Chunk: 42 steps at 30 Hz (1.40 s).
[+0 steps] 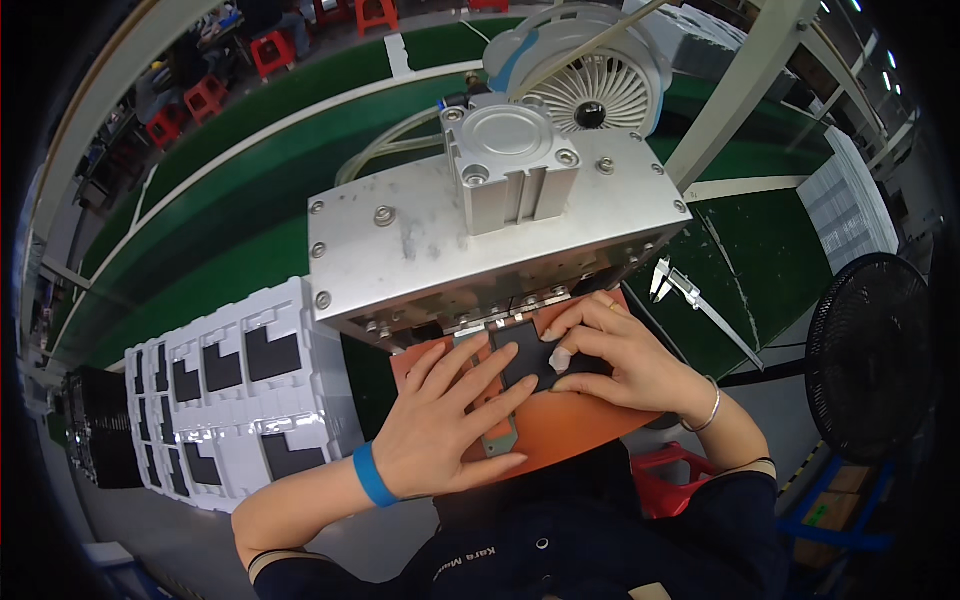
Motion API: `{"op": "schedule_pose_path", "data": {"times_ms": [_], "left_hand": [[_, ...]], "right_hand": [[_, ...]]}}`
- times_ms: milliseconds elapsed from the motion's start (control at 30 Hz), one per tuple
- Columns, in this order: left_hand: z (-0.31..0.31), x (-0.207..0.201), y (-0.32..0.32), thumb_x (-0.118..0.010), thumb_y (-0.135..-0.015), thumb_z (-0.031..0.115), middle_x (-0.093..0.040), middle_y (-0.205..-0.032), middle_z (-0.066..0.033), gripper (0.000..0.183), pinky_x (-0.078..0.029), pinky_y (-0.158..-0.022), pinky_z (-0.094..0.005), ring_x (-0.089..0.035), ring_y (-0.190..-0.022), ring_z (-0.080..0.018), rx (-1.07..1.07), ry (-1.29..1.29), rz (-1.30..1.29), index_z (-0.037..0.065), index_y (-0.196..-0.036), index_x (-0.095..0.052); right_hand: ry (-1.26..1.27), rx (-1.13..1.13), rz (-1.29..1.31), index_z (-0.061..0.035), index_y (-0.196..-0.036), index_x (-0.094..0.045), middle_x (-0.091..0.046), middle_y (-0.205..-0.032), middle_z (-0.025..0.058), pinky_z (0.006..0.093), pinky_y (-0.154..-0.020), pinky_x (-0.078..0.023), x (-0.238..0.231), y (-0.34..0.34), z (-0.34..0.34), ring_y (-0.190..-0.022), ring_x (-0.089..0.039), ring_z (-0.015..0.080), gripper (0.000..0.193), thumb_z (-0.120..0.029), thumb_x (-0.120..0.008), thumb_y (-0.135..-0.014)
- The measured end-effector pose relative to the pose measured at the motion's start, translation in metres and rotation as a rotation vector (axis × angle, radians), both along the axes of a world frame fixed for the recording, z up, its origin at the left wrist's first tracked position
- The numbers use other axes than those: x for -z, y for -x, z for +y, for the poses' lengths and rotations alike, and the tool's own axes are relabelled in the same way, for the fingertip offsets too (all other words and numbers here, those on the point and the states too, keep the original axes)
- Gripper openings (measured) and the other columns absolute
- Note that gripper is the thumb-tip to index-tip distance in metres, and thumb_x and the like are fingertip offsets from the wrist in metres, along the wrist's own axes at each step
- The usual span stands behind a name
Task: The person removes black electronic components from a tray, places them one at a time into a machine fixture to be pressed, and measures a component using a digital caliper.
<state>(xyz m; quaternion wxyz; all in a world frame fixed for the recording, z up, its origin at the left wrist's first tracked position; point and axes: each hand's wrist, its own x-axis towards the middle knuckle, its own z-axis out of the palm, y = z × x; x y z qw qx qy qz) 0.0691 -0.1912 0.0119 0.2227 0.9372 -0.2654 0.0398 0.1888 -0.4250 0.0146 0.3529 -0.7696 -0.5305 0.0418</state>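
Soft, fairly even light shows the left hand (440, 415) and right hand (625, 355) clearly. The metal box (400, 268) beyond them gleams on top and darkens underneath. Glare streaks the white tray (240, 412) left of the left hand. Lamps (892, 58) glow far beyond the right hand; straight edges bend near the dark corners.

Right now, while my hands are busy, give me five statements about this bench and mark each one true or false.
1. The blue wristband is on the same arm as the left hand. True.
2. The white tray stands right of the metal machine. False: the white tray is left of the metal machine.
3. The caliper lies right of the metal machine. True.
4. The left hand is off the dark flat piece. False: its fingertips rest on the dark flat piece.
5. A black fan stands at the right. True.
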Motion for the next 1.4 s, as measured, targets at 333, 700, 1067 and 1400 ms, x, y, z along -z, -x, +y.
{"op": "schedule_pose_path", "data": {"times_ms": [333,700,1067,1400], "left_hand": [[-0.018,-0.017,0.036,-0.07,-0.086,0.004,-0.069,-0.105,-0.0122,0.036,-0.054,-0.079,-0.0287,-0.066,-0.093,-0.0157,-0.304,1.023,0.287,-0.004,-0.119,-0.059],[0.176,0.027,0.194,-0.06,-0.094,0.008,-0.061,-0.121,-0.0118,0.046,-0.046,-0.09,-0.0235,-0.057,-0.104,-0.0111,-1.151,0.989,-0.366,-0.003,-0.138,-0.048],[0.21,0.054,0.218,-0.072,-0.08,0.017,-0.064,-0.091,-0.0053,0.015,-0.043,-0.084,-0.042,-0.054,-0.098,-0.0279,-1.337,-0.164,-0.572,0.008,-0.092,-0.072],[0.243,0.039,0.197,-0.069,-0.083,0.02,-0.06,-0.069,-0.0036,0.018,-0.04,-0.076,-0.0411,-0.053,-0.082,-0.027,-0.901,-0.343,-0.427,0.007,-0.071,-0.066]], "right_hand": [[-0.301,0.12,0.801,-0.0021,-0.087,-0.052,-0.059,-0.091,0.0044,0.0269,-0.082,-0.054,-0.02,0.057,0.013,-0.088,-0.062,0.0112,0.032,0.013,-0.076,-0.071],[-0.199,-0.2,0.031,-0.0013,-0.106,-0.063,-0.065,-0.106,0.0082,0.0342,-0.074,-0.051,-0.001,0.117,0.123,-0.094,-0.06,0.0261,0.03,-0.012,-0.073,-0.08],[0.115,0.025,-0.36,0.001,-0.1,-0.064,-0.058,-0.096,0.0116,0.0367,-0.085,-0.037,0.047,0.175,0.227,-0.102,-0.05,0.0262,0.045,-0.035,-0.076,-0.076],[0.007,-0.009,0.043,-0.0027,-0.095,-0.057,-0.067,-0.08,0.0155,0.0434,-0.069,-0.05,0.048,0.169,0.235,-0.077,-0.065,0.0347,0.032,-0.017,-0.078,-0.074]]}}
